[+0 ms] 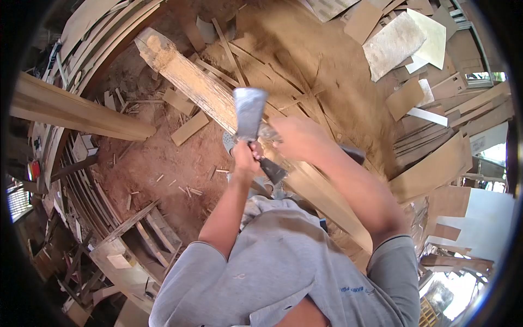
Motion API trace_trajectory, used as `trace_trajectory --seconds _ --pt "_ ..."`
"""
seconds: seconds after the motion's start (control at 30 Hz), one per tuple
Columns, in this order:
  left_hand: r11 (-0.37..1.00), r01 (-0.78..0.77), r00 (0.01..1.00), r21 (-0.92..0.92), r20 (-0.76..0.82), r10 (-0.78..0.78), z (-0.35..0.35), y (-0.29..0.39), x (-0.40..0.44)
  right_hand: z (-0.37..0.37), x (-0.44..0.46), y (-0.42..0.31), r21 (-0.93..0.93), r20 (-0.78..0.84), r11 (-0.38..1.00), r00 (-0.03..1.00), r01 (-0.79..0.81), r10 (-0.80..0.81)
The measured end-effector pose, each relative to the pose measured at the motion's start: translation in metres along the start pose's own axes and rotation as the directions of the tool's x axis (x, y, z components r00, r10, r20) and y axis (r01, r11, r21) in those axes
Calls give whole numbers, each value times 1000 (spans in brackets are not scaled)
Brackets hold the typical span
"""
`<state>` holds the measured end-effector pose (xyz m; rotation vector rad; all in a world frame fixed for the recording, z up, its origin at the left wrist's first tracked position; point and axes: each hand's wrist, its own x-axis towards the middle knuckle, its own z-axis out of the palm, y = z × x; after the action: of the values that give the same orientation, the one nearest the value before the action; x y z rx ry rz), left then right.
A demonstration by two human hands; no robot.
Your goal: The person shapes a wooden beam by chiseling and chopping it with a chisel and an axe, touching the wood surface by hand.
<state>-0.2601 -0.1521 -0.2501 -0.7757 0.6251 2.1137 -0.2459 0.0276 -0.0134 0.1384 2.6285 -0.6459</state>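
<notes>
My left hand (248, 155) is closed around the narrow middle of an axe head (249, 111). Its flared metal blade points away from me, and a dark, squared end sticks out below my fingers. To the right of it, my right hand (297, 137) is curled and blurred by motion. Beside its fingers is a greyish smear, too indistinct to name. Both hands are above a long squared timber (193, 84), which runs diagonally from far left to near right. Its far part has a rough, chipped upper face; the near part looks smoother.
A thick plank (81, 109) juts in from the left. Wood offcuts (190, 128) and chips lie on the reddish dirt floor (158, 158). Sheets and boards (395, 46) are piled along the right. A wooden crate-like frame (136, 240) stands at lower left.
</notes>
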Motion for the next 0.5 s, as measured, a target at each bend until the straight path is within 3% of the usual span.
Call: trace_trajectory --seconds 0.03,0.1,0.13,0.17,0.23,0.33,0.43,0.5 --pt "971 -24 1000 239 22 20 13 13 -15 2 -12 10 41 -75 998 996 -44 47" --pt "743 -86 996 663 80 44 47 38 -53 6 -41 37 220 -62 956 976 -192 210" --pt "424 -158 986 892 168 14 54 41 -66 15 -58 51 290 -113 933 961 -212 253" --pt "168 -317 947 934 320 8 53 35 -73 29 -78 67 361 -163 905 940 -226 300" --pt "-340 -579 810 741 571 -136 49 8 -87 63 -113 92 495 -204 828 891 -263 405" --pt "-697 -443 896 563 276 -347 48 -37 -101 122 -154 113 637 -164 696 824 -332 542" --pt "-776 -377 921 505 116 -372 52 -53 -108 169 -181 123 667 -126 630 773 -398 622" --pt "-807 -354 934 472 138 -329 53 -51 -106 194 -190 127 655 -120 627 760 -423 639"
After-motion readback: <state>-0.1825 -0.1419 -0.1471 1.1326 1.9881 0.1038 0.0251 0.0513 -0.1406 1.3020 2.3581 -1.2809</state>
